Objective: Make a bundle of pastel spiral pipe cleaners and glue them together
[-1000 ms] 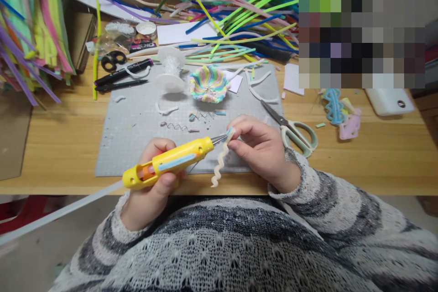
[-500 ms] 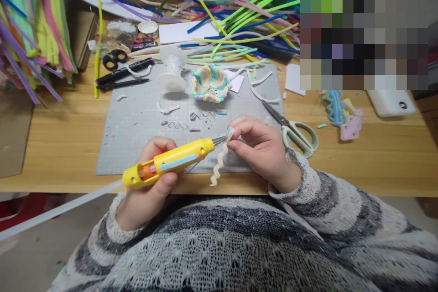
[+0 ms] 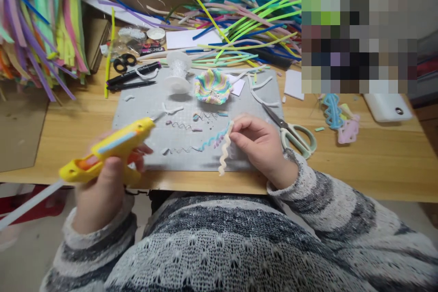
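In the head view, my left hand (image 3: 109, 178) grips a yellow glue gun (image 3: 116, 143), its metal nozzle pointing up and right over the mat. A long clear glue stick (image 3: 30, 205) sticks out of its back. My right hand (image 3: 256, 146) pinches the joined ends of wavy pipe cleaners: a cream one (image 3: 224, 155) hangs down and a blue one (image 3: 214, 140) stretches left. A bit of purple shows beside them. The blue strand runs toward a thin bare coiled wire (image 3: 181, 150). Behind them sits a pastel ruffled pipe-cleaner flower (image 3: 212, 86).
Green-handled scissors (image 3: 297, 137) lie right of my right hand. A spool of clear thread (image 3: 178, 73), pens (image 3: 133, 77) and white pipe-cleaner pieces are on the grey cutting mat (image 3: 137, 105). Loose pipe cleaners (image 3: 253, 13) pile at the back; bundles (image 3: 41, 23) stand at left.
My left hand has drawn the glue gun left, away from the pinched pipe-cleaner ends. My right hand stays nearly in place, still pinching. The blue strand and wire are now uncovered.
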A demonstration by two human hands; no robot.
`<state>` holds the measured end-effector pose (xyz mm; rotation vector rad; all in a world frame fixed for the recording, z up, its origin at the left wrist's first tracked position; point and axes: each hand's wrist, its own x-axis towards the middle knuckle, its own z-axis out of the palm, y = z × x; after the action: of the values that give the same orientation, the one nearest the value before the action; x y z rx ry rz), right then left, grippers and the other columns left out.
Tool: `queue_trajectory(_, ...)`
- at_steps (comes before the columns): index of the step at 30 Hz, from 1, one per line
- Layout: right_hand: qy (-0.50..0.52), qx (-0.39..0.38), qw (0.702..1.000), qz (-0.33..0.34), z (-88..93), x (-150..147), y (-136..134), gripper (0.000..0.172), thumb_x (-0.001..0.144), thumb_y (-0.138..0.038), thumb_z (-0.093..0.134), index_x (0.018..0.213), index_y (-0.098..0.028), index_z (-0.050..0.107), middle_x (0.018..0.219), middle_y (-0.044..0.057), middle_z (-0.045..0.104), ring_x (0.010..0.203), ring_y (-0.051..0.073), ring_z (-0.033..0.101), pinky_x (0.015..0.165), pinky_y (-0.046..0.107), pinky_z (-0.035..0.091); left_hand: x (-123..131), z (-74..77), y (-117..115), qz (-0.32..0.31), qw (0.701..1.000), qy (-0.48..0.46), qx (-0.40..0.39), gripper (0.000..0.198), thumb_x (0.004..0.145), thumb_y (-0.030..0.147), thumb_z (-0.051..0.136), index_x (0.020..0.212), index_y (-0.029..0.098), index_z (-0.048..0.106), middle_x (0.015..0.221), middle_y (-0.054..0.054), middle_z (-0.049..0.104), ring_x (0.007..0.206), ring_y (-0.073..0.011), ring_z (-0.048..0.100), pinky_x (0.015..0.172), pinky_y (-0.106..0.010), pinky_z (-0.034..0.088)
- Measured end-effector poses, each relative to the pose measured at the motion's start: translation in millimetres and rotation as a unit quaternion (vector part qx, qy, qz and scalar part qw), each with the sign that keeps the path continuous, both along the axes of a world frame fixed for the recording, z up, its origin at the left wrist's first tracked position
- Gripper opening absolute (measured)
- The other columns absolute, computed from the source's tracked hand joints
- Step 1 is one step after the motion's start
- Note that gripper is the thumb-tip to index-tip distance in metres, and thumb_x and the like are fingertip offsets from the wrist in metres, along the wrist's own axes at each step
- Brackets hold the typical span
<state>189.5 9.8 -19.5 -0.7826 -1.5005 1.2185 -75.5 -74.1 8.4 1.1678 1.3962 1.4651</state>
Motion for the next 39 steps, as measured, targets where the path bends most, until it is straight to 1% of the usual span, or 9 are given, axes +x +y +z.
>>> queue_trajectory(3,0.005,-0.005,1.000,-0.013,0.8,-0.5,0.9,0.006,0.082,-0.020,0.067,0.078,-0.023,0.063,0.077,-0.002,0.061,0.074,0.011,0.056,0.072,0.030,0.047,-32.5,3.7,3.3,0.080,0.972,0.217,-0.048,0.030,0.095,0.039,0.049,0.125,0.034,0.047,0.103,0.003,0.062,0.088,-0.0192,0.061,0.063,-0.039,0.033)
queue_trajectory(5,0.007,-0.008,1.000,-0.018,0.9,-0.9,1.6,0.006,0.081,-0.021,0.068,0.077,-0.022,0.063,0.076,-0.002,0.061,0.073,0.011,0.056,0.072,0.029,0.047,-54.7,2.8,7.4,0.169,0.908,0.363,-0.119,0.046,0.086,0.040,0.064,0.126,0.033,0.044,0.102,0.000,0.060,0.093,-0.0244,0.060,0.062,-0.037,0.031)
queue_trajectory(9,0.018,-0.008,1.000,-0.022,-1.6,-1.1,3.3,0.005,0.081,-0.020,0.068,0.078,-0.022,0.064,0.077,-0.003,0.061,0.074,0.011,0.056,0.071,0.028,0.046,-82.6,-2.7,14.5,0.196,0.849,0.431,-0.234,0.065,0.068,0.043,0.077,0.124,0.025,0.050,0.095,-0.005,0.057,0.095,-0.0329,0.058,0.061,-0.034,0.031)
queue_trajectory(16,0.010,-0.011,0.999,-0.037,-3.4,-0.2,6.7,0.005,0.081,-0.022,0.068,0.078,-0.021,0.063,0.075,-0.003,0.060,0.070,0.010,0.054,0.068,0.027,0.044,-66.1,7.1,7.2,0.113,0.835,0.532,-0.084,0.039,0.086,0.038,0.058,0.122,0.023,0.054,0.104,-0.007,0.054,0.128,-0.0409,0.038,0.072,-0.045,0.030)
queue_trajectory(18,-0.004,-0.010,0.999,-0.039,-3.4,-0.1,7.0,0.006,0.081,-0.024,0.067,0.078,-0.021,0.063,0.076,-0.003,0.060,0.070,0.010,0.054,0.068,0.028,0.045,-41.0,8.3,8.0,0.111,0.840,0.529,-0.034,0.028,0.088,0.035,0.056,0.115,0.027,0.059,0.101,-0.006,0.055,0.120,-0.0350,0.045,0.081,-0.048,0.034)
queue_trajectory(21,-0.015,-0.003,0.999,-0.037,-4.0,0.2,7.5,0.006,0.081,-0.025,0.067,0.078,-0.021,0.063,0.076,-0.002,0.061,0.071,0.011,0.054,0.069,0.029,0.045,1.6,-0.8,17.9,-0.055,0.879,0.473,0.023,0.018,0.084,0.034,0.062,0.098,0.024,0.066,0.096,-0.005,0.059,0.095,-0.0258,0.057,0.084,-0.045,0.043)
queue_trajectory(25,-0.007,0.009,0.999,-0.049,-5.0,1.5,10.0,0.005,0.081,-0.024,0.067,0.079,-0.021,0.063,0.076,-0.003,0.061,0.072,0.011,0.054,0.069,0.028,0.045,35.2,-19.2,39.4,-0.130,0.852,0.507,0.017,0.018,0.087,0.025,0.058,0.103,0.019,0.066,0.100,-0.010,0.061,0.098,-0.0267,0.055,0.086,-0.044,0.044)
queue_trajectory(30,-0.010,0.014,0.998,-0.062,-5.8,3.4,12.3,0.007,0.081,-0.027,0.068,0.079,-0.022,0.063,0.077,-0.002,0.061,0.072,0.012,0.055,0.070,0.029,0.046,38.9,-19.7,52.5,-0.190,0.830,0.525,0.023,0.013,0.084,0.026,0.064,0.094,0.019,0.068,0.098,-0.009,0.062,0.094,-0.0259,0.055,0.083,-0.041,0.043)
queue_trajectory(39,-0.005,0.005,0.999,-0.040,-4.3,2.5,10.0,0.006,0.082,-0.024,0.067,0.079,-0.021,0.063,0.077,-0.003,0.060,0.072,0.011,0.054,0.069,0.028,0.044,31.8,-22.8,48.8,-0.192,0.817,0.544,0.012,0.010,0.084,0.026,0.064,0.080,0.018,0.069,0.091,-0.008,0.063,0.088,-0.0251,0.056,0.080,-0.040,0.043)
